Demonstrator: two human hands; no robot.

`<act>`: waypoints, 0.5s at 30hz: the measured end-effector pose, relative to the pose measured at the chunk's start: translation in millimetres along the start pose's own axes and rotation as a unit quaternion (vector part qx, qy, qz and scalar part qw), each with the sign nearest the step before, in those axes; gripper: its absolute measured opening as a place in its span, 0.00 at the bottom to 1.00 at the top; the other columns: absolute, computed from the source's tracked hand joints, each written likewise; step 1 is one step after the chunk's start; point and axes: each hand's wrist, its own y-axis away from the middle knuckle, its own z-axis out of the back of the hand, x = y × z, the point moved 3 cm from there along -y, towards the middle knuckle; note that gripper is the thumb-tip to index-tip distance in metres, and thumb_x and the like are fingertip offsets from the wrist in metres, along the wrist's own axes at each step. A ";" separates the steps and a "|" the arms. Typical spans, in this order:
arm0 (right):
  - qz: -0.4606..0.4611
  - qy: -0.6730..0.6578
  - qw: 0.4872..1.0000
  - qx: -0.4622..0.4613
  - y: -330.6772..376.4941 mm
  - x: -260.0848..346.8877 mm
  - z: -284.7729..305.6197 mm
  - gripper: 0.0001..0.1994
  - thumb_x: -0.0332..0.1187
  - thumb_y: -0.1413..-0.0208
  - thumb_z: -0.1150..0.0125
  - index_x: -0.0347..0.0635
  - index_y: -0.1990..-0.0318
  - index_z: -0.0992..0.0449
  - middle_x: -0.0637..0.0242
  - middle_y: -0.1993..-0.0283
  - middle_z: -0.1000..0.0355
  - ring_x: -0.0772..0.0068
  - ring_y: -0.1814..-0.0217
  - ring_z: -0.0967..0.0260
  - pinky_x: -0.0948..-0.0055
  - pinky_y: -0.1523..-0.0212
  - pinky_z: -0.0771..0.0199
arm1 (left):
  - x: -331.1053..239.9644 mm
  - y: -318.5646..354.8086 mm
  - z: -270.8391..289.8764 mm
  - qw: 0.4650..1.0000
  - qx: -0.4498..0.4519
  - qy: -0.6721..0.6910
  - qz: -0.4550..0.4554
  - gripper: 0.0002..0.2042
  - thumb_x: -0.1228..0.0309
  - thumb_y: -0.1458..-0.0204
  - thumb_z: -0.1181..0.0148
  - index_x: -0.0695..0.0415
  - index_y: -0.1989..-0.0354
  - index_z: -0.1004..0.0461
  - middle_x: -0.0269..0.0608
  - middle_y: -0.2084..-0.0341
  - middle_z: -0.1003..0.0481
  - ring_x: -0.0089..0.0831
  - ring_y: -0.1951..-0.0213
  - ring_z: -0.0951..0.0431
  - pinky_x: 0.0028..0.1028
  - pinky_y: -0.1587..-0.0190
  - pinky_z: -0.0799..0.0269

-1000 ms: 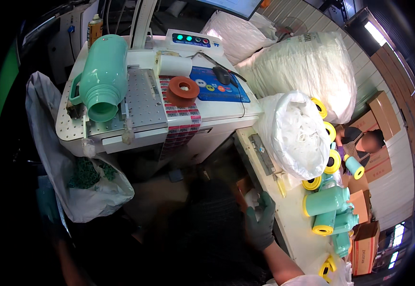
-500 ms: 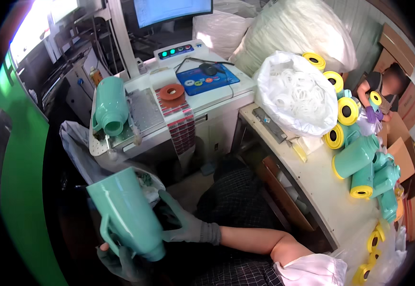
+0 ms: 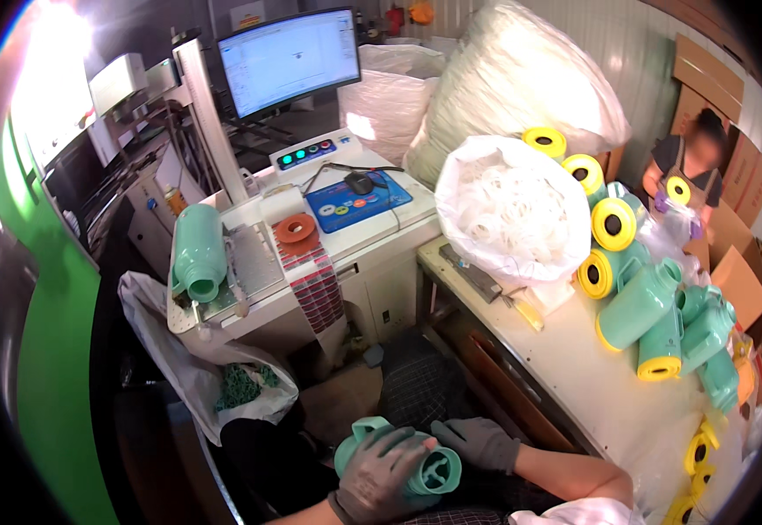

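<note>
A mint-green jug body (image 3: 403,468) lies on its side over my lap, its handle on the far side and its round open end turned to the right. Ribs or fins show inside that opening. My left hand (image 3: 379,472), in a grey glove with a bare thumb tip, wraps over the jug from above. Close to the jug's open end is my right hand (image 3: 479,443), also gloved, its fingers curled under; what they hold, if anything, is hidden. Another mint-green jug body (image 3: 199,254) lies on the white machine's metal bed at the left.
A white bag with green scraps (image 3: 245,385) hangs before the machine (image 3: 368,289). On the right-hand bench (image 3: 565,385) are a bag of clear rings (image 3: 512,206), a yellow-handled tool (image 3: 525,313) and several jugs with yellow bases (image 3: 639,306). A co-worker (image 3: 691,166) is beyond cartons.
The jug has come from the lower left to my lap and turned onto its side. My left hand now lies over it; my right hand has moved right. The view has shifted.
</note>
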 end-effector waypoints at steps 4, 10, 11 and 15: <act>0.228 -0.056 0.938 -0.255 39.4 94.7 53.9 0.13 0.38 0.34 0.36 0.36 0.54 0.15 0.53 0.55 0.18 0.60 0.64 0.20 0.66 0.57 0.18 | 46.9 -21.7 51.8 0.995 0.068 0.060 0.052 0.48 0.46 0.60 0.19 0.59 0.31 0.30 0.51 0.47 0.20 0.52 0.47 0.19 0.49 0.40 0.27; 0.267 0.056 0.961 0.031 18.4 112.0 4.6 0.07 0.29 0.39 0.38 0.37 0.59 0.18 0.59 0.62 0.20 0.57 0.67 0.21 0.65 0.65 0.20 | 73.9 -11.6 -3.1 0.957 0.237 0.036 0.162 0.52 0.44 0.63 0.21 0.57 0.28 0.33 0.49 0.46 0.20 0.49 0.47 0.22 0.45 0.39 0.30; 0.227 0.027 0.972 0.062 11.9 109.2 6.7 0.07 0.29 0.39 0.38 0.38 0.58 0.18 0.59 0.63 0.20 0.56 0.67 0.21 0.65 0.65 0.20 | 72.9 -10.3 -1.4 0.961 0.228 0.051 0.147 0.52 0.44 0.63 0.22 0.57 0.28 0.33 0.49 0.47 0.20 0.48 0.47 0.23 0.44 0.39 0.30; 0.337 0.145 0.917 0.154 6.8 110.6 -3.6 0.07 0.31 0.39 0.38 0.41 0.57 0.18 0.59 0.65 0.21 0.55 0.67 0.21 0.63 0.65 0.20 | 70.7 -4.0 4.3 0.948 0.281 0.095 0.118 0.51 0.45 0.64 0.22 0.58 0.29 0.32 0.49 0.49 0.20 0.46 0.45 0.23 0.42 0.39 0.30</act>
